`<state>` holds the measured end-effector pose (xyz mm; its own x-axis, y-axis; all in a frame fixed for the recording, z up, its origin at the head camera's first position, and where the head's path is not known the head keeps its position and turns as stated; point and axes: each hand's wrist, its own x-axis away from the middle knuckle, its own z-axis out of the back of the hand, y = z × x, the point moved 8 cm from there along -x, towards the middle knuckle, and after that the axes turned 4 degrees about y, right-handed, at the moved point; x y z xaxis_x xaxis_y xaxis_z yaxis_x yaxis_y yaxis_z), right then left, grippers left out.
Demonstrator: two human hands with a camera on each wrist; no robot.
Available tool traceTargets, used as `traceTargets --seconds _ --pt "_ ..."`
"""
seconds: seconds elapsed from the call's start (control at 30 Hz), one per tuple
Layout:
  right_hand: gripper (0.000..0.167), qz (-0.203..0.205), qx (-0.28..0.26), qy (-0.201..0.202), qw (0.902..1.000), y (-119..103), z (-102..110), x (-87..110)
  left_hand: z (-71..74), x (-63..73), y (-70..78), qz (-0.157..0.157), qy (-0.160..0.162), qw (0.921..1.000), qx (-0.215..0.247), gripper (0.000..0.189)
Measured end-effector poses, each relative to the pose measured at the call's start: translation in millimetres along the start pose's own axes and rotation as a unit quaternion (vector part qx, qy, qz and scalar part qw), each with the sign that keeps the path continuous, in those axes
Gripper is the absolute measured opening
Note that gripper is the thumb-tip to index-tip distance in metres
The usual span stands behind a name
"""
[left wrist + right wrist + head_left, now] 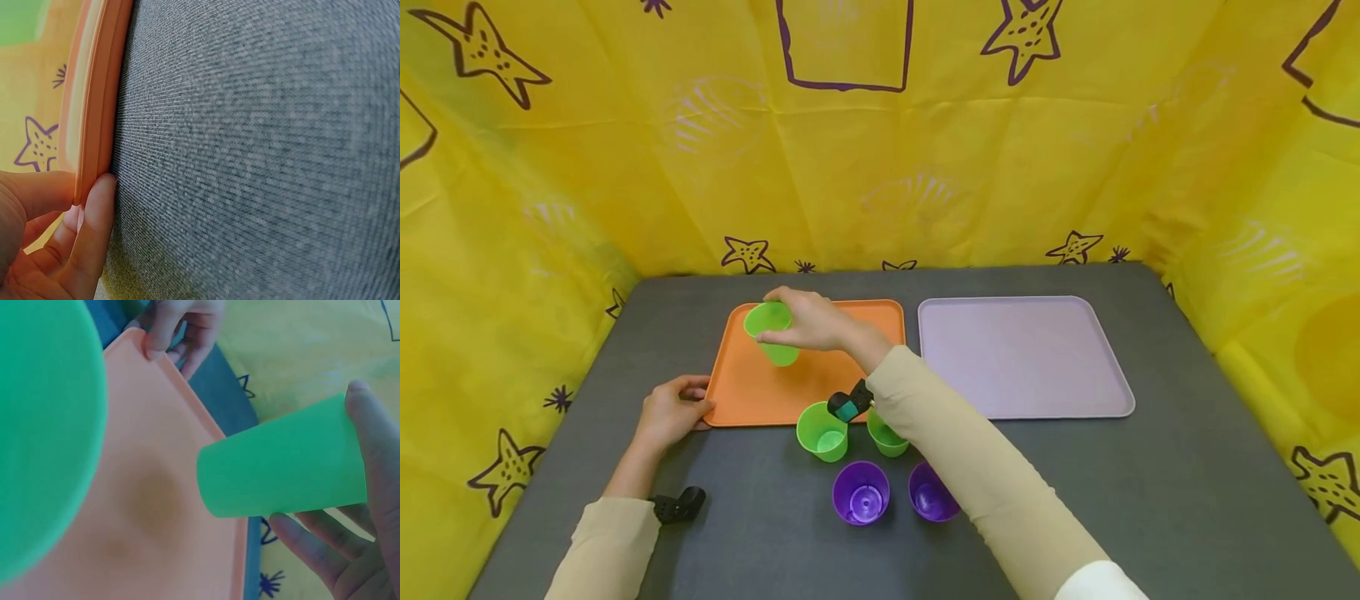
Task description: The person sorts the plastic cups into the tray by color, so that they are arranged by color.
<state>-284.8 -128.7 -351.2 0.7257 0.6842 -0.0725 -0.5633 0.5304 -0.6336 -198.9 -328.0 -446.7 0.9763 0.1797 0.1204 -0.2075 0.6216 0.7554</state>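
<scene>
A green cup point(781, 353) is held by my right hand point(811, 320) above the left half of the orange tray point(752, 392). In the right wrist view the thumb and fingers of that hand point(369, 550) grip the green cup point(281, 462) near its rim, and the cup's base is off the tray. My left hand point(672, 412) pinches the tray's front left corner. The left wrist view shows the thumb on top of the orange rim point(97, 125) and a finger beneath it.
Two more green cups point(822, 442) stand upright by the tray's front edge, one partly behind the right sleeve. Two purple cups point(861, 505) stand nearer me. A pale lilac tray point(1022, 358) lies to the right. Yellow patterned cloth point(880, 183) walls the grey table point(1150, 500).
</scene>
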Motion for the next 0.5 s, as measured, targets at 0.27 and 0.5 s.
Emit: traceTargets --seconds 0.27,0.5 --pt "0.068 -0.010 -0.009 -0.017 0.9998 1 -18 -19.1 -0.4 -0.2 0.0 -0.003 -0.001 1.0000 0.001 0.045" --pt "0.065 -0.003 -0.008 -0.026 0.9996 -5 -31 -32.0 -0.4 0.3 -1.2 -0.003 -0.003 1.0000 0.007 0.043"
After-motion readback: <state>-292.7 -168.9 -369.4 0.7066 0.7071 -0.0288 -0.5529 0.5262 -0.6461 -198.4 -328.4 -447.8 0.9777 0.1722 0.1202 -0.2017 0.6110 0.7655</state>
